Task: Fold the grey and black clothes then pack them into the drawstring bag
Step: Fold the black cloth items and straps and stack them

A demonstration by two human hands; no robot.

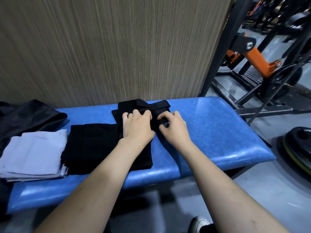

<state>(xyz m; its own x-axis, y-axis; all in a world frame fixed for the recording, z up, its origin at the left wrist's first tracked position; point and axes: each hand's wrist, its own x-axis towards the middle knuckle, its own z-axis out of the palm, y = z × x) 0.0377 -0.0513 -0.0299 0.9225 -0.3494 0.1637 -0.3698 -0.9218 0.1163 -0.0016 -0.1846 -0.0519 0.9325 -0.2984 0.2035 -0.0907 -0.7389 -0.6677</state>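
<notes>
Black garment (143,106) under both hands' curled fingers (161,117).

head cam, worn, looks fwd & down, close over blue bench (218,132), single view

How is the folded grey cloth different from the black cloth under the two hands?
The grey cloth is pale and lies untouched at the bench's left end; the black cloth is dark and lies near the middle. The grey cloth is a finished flat stack; the left hand and right hand hold the black cloth, with strap-like parts showing. Both lie on the blue bench.
</notes>
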